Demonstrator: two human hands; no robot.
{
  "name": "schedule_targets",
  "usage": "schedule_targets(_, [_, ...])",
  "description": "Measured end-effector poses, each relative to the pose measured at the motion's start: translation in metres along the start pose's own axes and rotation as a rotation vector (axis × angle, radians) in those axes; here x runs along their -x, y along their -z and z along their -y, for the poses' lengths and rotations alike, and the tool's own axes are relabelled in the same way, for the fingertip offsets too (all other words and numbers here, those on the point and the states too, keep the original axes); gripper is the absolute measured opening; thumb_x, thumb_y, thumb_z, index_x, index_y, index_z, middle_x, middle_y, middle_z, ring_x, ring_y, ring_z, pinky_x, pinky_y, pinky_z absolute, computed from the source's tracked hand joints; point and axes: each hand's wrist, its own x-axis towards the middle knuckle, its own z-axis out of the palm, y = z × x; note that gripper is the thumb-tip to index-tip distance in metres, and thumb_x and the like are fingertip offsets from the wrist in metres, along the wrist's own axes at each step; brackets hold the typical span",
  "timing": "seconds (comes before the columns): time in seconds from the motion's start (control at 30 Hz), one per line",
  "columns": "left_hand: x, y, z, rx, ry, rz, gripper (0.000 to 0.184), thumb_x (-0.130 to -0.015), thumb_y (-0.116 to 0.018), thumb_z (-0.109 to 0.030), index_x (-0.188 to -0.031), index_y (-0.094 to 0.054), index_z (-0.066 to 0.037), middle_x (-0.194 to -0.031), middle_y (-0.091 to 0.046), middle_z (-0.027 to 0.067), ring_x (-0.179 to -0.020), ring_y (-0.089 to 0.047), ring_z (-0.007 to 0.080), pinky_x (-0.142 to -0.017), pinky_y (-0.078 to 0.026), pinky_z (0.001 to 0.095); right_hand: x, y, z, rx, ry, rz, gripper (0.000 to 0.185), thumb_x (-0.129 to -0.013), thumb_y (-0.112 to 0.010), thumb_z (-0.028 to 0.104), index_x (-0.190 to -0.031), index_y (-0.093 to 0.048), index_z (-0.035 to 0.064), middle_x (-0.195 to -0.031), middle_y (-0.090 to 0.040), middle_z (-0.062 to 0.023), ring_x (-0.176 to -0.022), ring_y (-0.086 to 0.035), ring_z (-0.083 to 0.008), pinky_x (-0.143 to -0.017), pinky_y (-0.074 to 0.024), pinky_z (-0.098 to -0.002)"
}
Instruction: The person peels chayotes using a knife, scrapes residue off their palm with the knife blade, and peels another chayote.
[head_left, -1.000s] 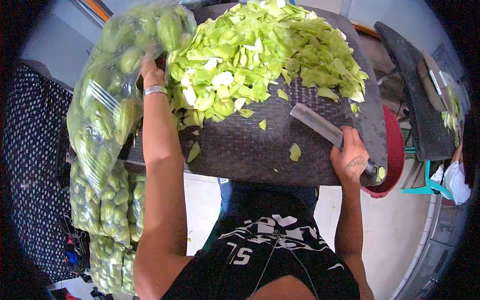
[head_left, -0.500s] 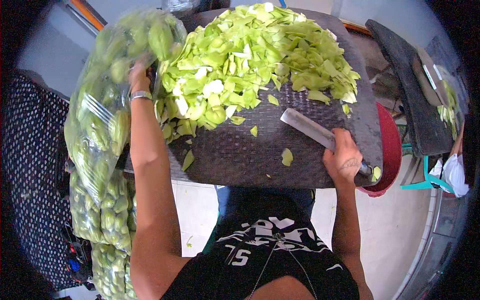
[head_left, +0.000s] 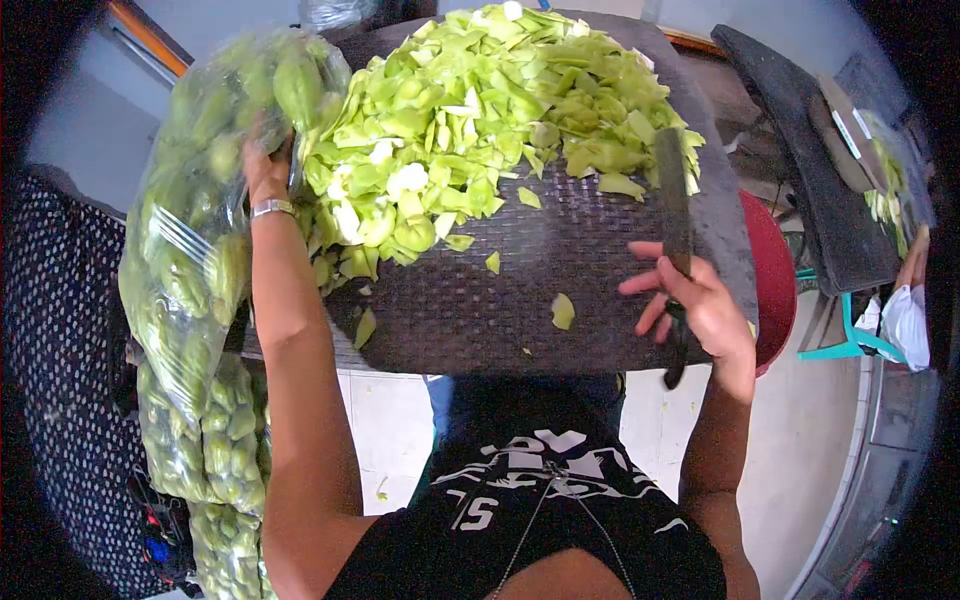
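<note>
My right hand holds a broad, square-tipped knife near the front right of the dark woven-pattern table. Its blade points away from me and the dark handle hangs toward me; some fingers are spread to the left. At the left, my left hand reaches into a clear plastic bag of whole green chayotes. The fingertips are hidden among the plastic and fruit, so their grip does not show. Beside that hand rises a large heap of sliced chayote.
Below the left table edge stand more bagged chayotes. A red tub sits by the right edge. Farther right are another dark table, a teal stool and part of another person's arm.
My right hand has turned the knife from pointing left to pointing away from me, and its fingers have loosened and spread. The left hand stays at the bag, its fingers slightly shifted.
</note>
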Motion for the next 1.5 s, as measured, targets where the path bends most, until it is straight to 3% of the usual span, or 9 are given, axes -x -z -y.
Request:
schedule_targets(0.03, [0.004, -0.003, 0.001, 0.061, 0.003, -0.029, 0.031, -0.096, -0.07, -0.024, -0.123, -0.066, -0.011, -0.122, -0.069, 0.0077, -0.108, -0.065, 0.0249, -0.085, -0.058, 0.0391, 0.002, -0.004, 0.003, -0.085, 0.08, 0.045, 0.058, -0.108, -0.044, 0.044, -0.151, -0.043, 0.0055, -0.115, -0.07, -0.0246, -0.058, -0.068, -0.0238, -0.05, -0.0546, -0.032])
schedule_targets(0.17, [0.032, -0.027, -0.007, 0.215, -0.028, -0.092, 0.035, -0.097, -0.068, -0.024, -0.129, -0.063, -0.009, -0.125, -0.066, 0.0091, -0.108, -0.065, 0.0271, -0.088, -0.059, 0.0412, -0.008, 0.005, -0.011, -0.529, 0.143, 0.293, 0.065, -0.108, -0.038, 0.042, -0.153, -0.032, -0.0043, -0.107, -0.069, -0.0341, -0.044, -0.062, -0.023, -0.033, -0.0433, -0.0274])
schedule_targets(0.47, [0.032, -0.032, -0.015, 0.156, -0.047, -0.1, 0.04, -0.098, -0.069, -0.024, -0.131, -0.059, -0.004, -0.124, -0.064, 0.0132, -0.103, -0.065, 0.028, -0.086, -0.06, 0.0413, -0.013, 0.002, -0.025, -0.642, 0.168, 0.457, 0.068, -0.108, -0.035, 0.044, -0.152, -0.032, -0.0075, -0.101, -0.07, -0.0338, -0.035, -0.054, -0.0229, -0.031, -0.0404, -0.0303])
schedule_targets(0.87, [0.047, -0.019, -0.025, 0.315, 0.065, -0.046, 0.029, -0.092, -0.073, -0.011, -0.117, -0.06, -0.003, -0.108, -0.067, 0.015, -0.092, -0.065, 0.0302, -0.067, -0.058, 0.0372, -0.015, -0.013, -0.028, -0.442, 0.137, 0.232, 0.069, -0.106, -0.036, 0.047, -0.143, -0.044, -0.0105, -0.088, -0.072, -0.0293, -0.031, -0.045, -0.0176, -0.029, -0.0334, -0.0289])
schedule_targets(1.0, [0.025, -0.009, -0.02, 0.259, 0.169, -0.172, 0.027, -0.09, -0.072, -0.012, -0.115, -0.062, -0.007, -0.106, -0.068, 0.0131, -0.092, -0.066, 0.0299, -0.066, -0.057, 0.0375, -0.018, -0.01, -0.037, -0.416, 0.13, 0.251, 0.07, -0.106, -0.036, 0.049, -0.143, -0.045, -0.0101, -0.09, -0.072, -0.0291, -0.033, -0.047, -0.0172, -0.031, -0.0351, -0.0283])
schedule_targets(1.17, [0.0, -0.003, -0.013, 0.027, 0.079, 0.046, 0.025, -0.093, -0.068, -0.021, -0.117, -0.066, -0.012, -0.109, -0.07, 0.0077, -0.092, -0.066, 0.0239, -0.066, -0.055, 0.0356, -0.014, -0.004, -0.047, -0.362, 0.13, 0.252, 0.07, -0.105, -0.035, 0.049, -0.145, -0.043, -0.0088, -0.094, -0.072, -0.029, -0.036, -0.049, -0.0171, -0.033, -0.0389, -0.028])
schedule_targets(1.27, [-0.012, 0.01, -0.009, -0.005, 0.094, -0.046, 0.024, -0.096, -0.065, -0.024, -0.117, -0.066, -0.011, -0.107, -0.07, 0.0072, -0.088, -0.066, 0.0218, -0.066, -0.054, 0.0337, -0.013, -0.001, -0.057, -0.457, 0.153, 0.235, 0.062, -0.109, -0.03, 0.038, -0.145, -0.04, -0.012, -0.093, -0.071, -0.0304, -0.032, -0.046, -0.0176, -0.031, -0.0363, -0.0277])
schedule_targets(1.37, [0.002, -0.005, -0.011, -0.084, 0.031, -0.063, 0.027, -0.098, -0.061, -0.021, -0.12, -0.067, -0.007, -0.108, -0.07, 0.0069, -0.079, -0.063, 0.0192, -0.063, -0.049, 0.0297, -0.016, 0.002, -0.055, -0.39, 0.102, 0.263, 0.073, -0.105, -0.035, 0.052, -0.148, -0.039, -0.0066, -0.101, -0.071, -0.0295, -0.039, -0.053, -0.0182, -0.034, -0.0404, -0.0279])
schedule_targets(1.5, [0.027, -0.019, -0.022, -0.082, 0.02, -0.043, 0.028, -0.098, -0.061, -0.017, -0.122, -0.067, -0.005, -0.103, -0.069, 0.0074, -0.076, -0.061, 0.0185, -0.06, -0.047, 0.0283, -0.015, 0.002, -0.05, -0.386, 0.077, 0.278, 0.073, -0.105, -0.035, 0.053, -0.149, -0.04, -0.0056, -0.1, -0.071, -0.0293, -0.041, -0.055, -0.0181, -0.033, -0.0409, -0.0278])
